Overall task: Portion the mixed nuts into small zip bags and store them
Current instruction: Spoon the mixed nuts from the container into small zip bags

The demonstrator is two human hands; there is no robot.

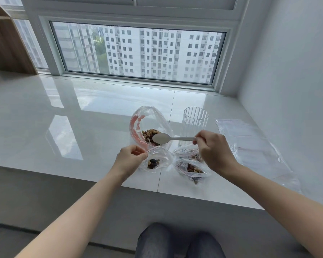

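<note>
A large clear bag (pixel 149 118) with red print stands open on the white sill, with mixed nuts (pixel 147 134) at its bottom. My right hand (pixel 214 151) grips the handle of a white spoon (pixel 161 137), whose bowl hovers empty over the large bag's mouth. My left hand (pixel 130 159) pinches the rim of a small zip bag (pixel 159 160) and holds it open; a few nuts lie inside. Two more small bags with nuts, one (pixel 191 169) nearer me and one (pixel 186 152) partly hidden under my right hand, lie to the right.
A clear ribbed glass (pixel 194 120) stands just behind my right hand. A flat stack of empty zip bags (pixel 250 144) lies at the right, near the wall. The sill's front edge (pixel 157 190) runs close below the small bags. A wooden shelf (pixel 6 43) stands far left.
</note>
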